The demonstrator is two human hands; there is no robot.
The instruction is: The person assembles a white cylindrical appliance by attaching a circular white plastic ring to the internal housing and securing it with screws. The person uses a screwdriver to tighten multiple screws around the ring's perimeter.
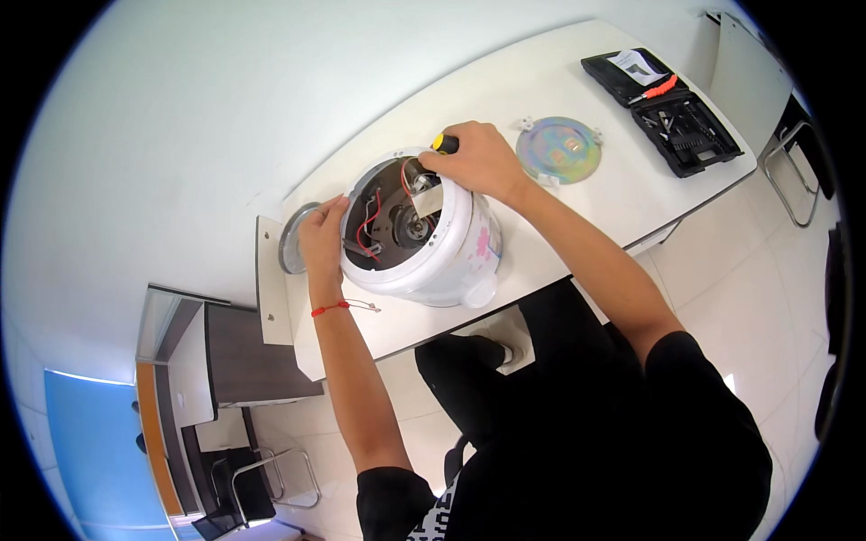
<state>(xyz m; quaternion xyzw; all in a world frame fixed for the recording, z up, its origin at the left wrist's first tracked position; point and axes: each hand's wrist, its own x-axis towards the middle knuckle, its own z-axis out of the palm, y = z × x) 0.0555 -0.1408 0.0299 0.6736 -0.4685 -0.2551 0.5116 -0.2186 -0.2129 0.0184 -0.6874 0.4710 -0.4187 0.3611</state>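
Note:
A white rice cooker (431, 261) with a pink flower print stands on the table, its round opening facing up. Red and white wires (364, 224) and metal parts show inside the dark body. My left hand (323, 239) is closed on the left side of the cooker's rim. In my right hand (480, 162) is a screwdriver (445, 143) with a yellow and black handle end; its shaft is hidden. The thumb of that hand rests at the upper right of the rim. Right of the cooker lies a round, rainbow-sheened metal plate (550, 149) with small white tabs.
A silver round disc (293, 239) sits behind my left hand. At the far right of the white table (505, 81) is an open black tool case (681, 135) with bits and an orange-red handled tool (661, 87). A chair (262, 478) stands at lower left.

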